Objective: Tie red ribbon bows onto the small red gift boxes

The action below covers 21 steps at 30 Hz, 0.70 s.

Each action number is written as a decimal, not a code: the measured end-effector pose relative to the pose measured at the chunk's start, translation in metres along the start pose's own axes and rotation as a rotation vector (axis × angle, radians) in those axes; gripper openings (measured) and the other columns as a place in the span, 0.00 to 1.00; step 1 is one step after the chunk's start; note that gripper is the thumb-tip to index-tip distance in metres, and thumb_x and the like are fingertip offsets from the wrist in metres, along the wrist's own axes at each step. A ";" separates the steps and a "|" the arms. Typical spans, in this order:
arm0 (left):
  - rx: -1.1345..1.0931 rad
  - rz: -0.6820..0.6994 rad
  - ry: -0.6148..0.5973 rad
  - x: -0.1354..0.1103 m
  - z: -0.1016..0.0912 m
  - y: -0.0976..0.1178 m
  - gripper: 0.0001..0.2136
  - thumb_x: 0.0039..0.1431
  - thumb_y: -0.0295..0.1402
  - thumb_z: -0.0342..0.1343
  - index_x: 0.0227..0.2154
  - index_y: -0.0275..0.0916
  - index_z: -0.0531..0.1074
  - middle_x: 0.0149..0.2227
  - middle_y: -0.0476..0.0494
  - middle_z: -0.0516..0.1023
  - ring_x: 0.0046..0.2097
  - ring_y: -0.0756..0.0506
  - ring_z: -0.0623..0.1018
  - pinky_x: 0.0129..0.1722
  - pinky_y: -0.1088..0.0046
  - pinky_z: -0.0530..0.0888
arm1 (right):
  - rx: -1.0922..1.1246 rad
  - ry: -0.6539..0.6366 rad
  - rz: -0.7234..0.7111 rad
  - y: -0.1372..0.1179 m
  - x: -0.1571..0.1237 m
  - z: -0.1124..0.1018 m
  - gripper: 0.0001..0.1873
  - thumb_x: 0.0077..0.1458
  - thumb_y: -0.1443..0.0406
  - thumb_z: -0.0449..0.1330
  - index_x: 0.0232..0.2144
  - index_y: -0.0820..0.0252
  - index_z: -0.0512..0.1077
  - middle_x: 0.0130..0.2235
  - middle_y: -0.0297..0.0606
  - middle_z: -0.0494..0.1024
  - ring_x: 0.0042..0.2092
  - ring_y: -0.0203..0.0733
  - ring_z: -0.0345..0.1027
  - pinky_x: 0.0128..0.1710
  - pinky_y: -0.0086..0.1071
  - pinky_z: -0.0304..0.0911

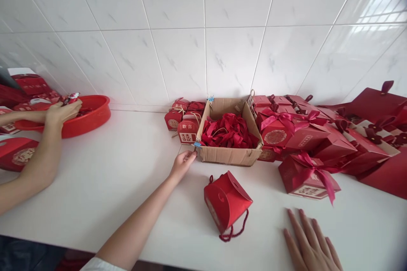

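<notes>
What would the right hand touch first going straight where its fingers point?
The right hand would probably meet the nearest bow-tied red box first; exactly how far off is hard to judge.

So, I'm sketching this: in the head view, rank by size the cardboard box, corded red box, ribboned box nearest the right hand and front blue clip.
Largest: cardboard box
Corded red box and ribboned box: too alike to rank
Smallest: front blue clip

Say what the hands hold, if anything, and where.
The right hand holds nothing; the left hand is at the near left corner of the cardboard box, grip unclear.
</notes>
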<state>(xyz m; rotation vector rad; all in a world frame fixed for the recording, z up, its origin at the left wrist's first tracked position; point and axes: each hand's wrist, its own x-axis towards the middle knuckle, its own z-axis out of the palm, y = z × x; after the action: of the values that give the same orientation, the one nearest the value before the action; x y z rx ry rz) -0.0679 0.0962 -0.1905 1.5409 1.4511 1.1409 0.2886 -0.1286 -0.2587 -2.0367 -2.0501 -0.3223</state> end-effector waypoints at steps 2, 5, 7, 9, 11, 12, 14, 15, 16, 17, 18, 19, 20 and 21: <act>0.021 0.010 -0.009 0.000 0.000 0.000 0.19 0.53 0.49 0.52 0.22 0.36 0.70 0.26 0.45 0.76 0.32 0.45 0.74 0.34 0.73 0.68 | 0.006 -0.013 0.034 0.001 -0.001 0.003 0.26 0.58 0.59 0.42 0.56 0.49 0.65 0.63 0.35 0.59 0.66 0.56 0.39 0.55 0.54 0.53; 0.043 0.020 -0.017 0.000 0.001 0.000 0.20 0.54 0.49 0.51 0.19 0.37 0.70 0.24 0.45 0.75 0.31 0.46 0.73 0.34 0.73 0.68 | -0.002 -0.031 0.083 0.000 0.000 0.004 0.29 0.59 0.56 0.39 0.60 0.54 0.60 0.63 0.37 0.57 0.65 0.54 0.42 0.56 0.52 0.53; 0.058 0.027 -0.015 0.000 0.001 0.000 0.20 0.54 0.49 0.50 0.19 0.37 0.70 0.23 0.45 0.74 0.30 0.46 0.73 0.33 0.73 0.67 | -0.011 -0.027 0.119 -0.003 0.002 0.003 0.30 0.60 0.55 0.37 0.61 0.55 0.57 0.63 0.37 0.56 0.65 0.53 0.43 0.57 0.51 0.52; 0.073 0.037 -0.009 0.000 0.001 0.000 0.20 0.54 0.49 0.50 0.18 0.37 0.70 0.22 0.46 0.73 0.29 0.47 0.73 0.32 0.73 0.67 | -0.020 -0.026 0.151 -0.006 0.004 0.001 0.31 0.60 0.54 0.36 0.61 0.56 0.57 0.64 0.37 0.56 0.65 0.53 0.43 0.57 0.50 0.51; 0.087 0.047 -0.004 0.000 0.001 0.000 0.21 0.54 0.49 0.50 0.17 0.37 0.69 0.21 0.46 0.72 0.28 0.47 0.72 0.31 0.73 0.67 | -0.026 -0.052 0.154 -0.008 0.007 -0.003 0.31 0.60 0.53 0.36 0.61 0.57 0.58 0.64 0.38 0.56 0.65 0.54 0.44 0.58 0.50 0.51; 0.093 0.053 -0.004 0.000 0.001 0.000 0.21 0.54 0.49 0.49 0.17 0.37 0.69 0.20 0.46 0.72 0.27 0.47 0.72 0.31 0.73 0.67 | -0.030 -0.064 0.155 -0.009 0.008 -0.004 0.31 0.60 0.53 0.36 0.60 0.57 0.59 0.63 0.38 0.56 0.65 0.54 0.44 0.58 0.50 0.50; 0.103 0.063 -0.002 0.000 0.001 0.001 0.21 0.54 0.49 0.49 0.16 0.37 0.69 0.20 0.46 0.72 0.27 0.47 0.72 0.31 0.73 0.67 | -0.036 -0.086 0.161 -0.011 0.010 -0.007 0.31 0.60 0.54 0.36 0.59 0.57 0.61 0.63 0.39 0.57 0.65 0.54 0.45 0.58 0.50 0.50; 0.108 0.069 -0.001 0.000 0.001 0.002 0.21 0.54 0.49 0.49 0.16 0.37 0.69 0.20 0.46 0.73 0.27 0.47 0.73 0.31 0.73 0.67 | -0.039 -0.094 0.168 -0.011 0.010 -0.008 0.30 0.60 0.54 0.37 0.59 0.57 0.61 0.63 0.39 0.56 0.64 0.54 0.46 0.58 0.50 0.50; 0.113 0.074 0.001 -0.001 0.002 0.003 0.21 0.54 0.49 0.49 0.16 0.38 0.69 0.20 0.46 0.73 0.28 0.46 0.73 0.31 0.73 0.68 | -0.042 -0.099 0.176 -0.012 0.011 -0.009 0.30 0.60 0.54 0.37 0.59 0.57 0.61 0.64 0.39 0.56 0.64 0.54 0.46 0.58 0.50 0.49; 0.117 0.080 0.004 -0.001 0.002 0.005 0.21 0.54 0.49 0.48 0.16 0.38 0.69 0.20 0.46 0.73 0.28 0.46 0.73 0.32 0.73 0.68 | -0.048 -0.097 0.187 -0.013 0.012 -0.009 0.30 0.61 0.54 0.37 0.59 0.56 0.60 0.64 0.38 0.56 0.64 0.54 0.46 0.59 0.49 0.49; 0.121 0.086 0.006 -0.002 0.002 0.006 0.22 0.55 0.49 0.48 0.16 0.38 0.69 0.21 0.46 0.73 0.28 0.46 0.74 0.32 0.73 0.68 | -0.053 -0.094 0.196 -0.014 0.013 -0.009 0.29 0.61 0.54 0.37 0.60 0.55 0.60 0.64 0.38 0.55 0.65 0.53 0.46 0.59 0.50 0.49; 0.124 0.091 0.006 -0.003 0.003 0.007 0.22 0.55 0.50 0.47 0.16 0.38 0.69 0.21 0.45 0.74 0.28 0.46 0.74 0.32 0.73 0.68 | -0.060 -0.088 0.204 -0.015 0.013 -0.009 0.29 0.61 0.55 0.37 0.60 0.54 0.60 0.64 0.37 0.55 0.65 0.52 0.46 0.59 0.50 0.48; 0.128 0.096 0.004 -0.003 0.003 0.008 0.22 0.55 0.50 0.47 0.16 0.38 0.69 0.21 0.45 0.74 0.29 0.46 0.74 0.32 0.73 0.69 | -0.066 -0.085 0.210 -0.017 0.013 -0.010 0.29 0.61 0.55 0.36 0.60 0.54 0.60 0.64 0.37 0.55 0.65 0.52 0.46 0.59 0.50 0.48; 0.133 0.100 0.002 -0.003 0.003 0.009 0.22 0.55 0.50 0.47 0.16 0.38 0.69 0.21 0.45 0.74 0.29 0.45 0.74 0.32 0.73 0.69 | -0.070 -0.086 0.214 -0.018 0.013 -0.011 0.29 0.61 0.55 0.36 0.59 0.53 0.60 0.64 0.36 0.56 0.65 0.52 0.46 0.59 0.50 0.48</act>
<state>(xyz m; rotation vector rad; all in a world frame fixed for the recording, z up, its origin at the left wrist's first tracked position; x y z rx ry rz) -0.0618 0.0924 -0.1839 1.7216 1.4912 1.1229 0.2711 -0.1199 -0.2443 -2.3250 -1.8681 -0.2739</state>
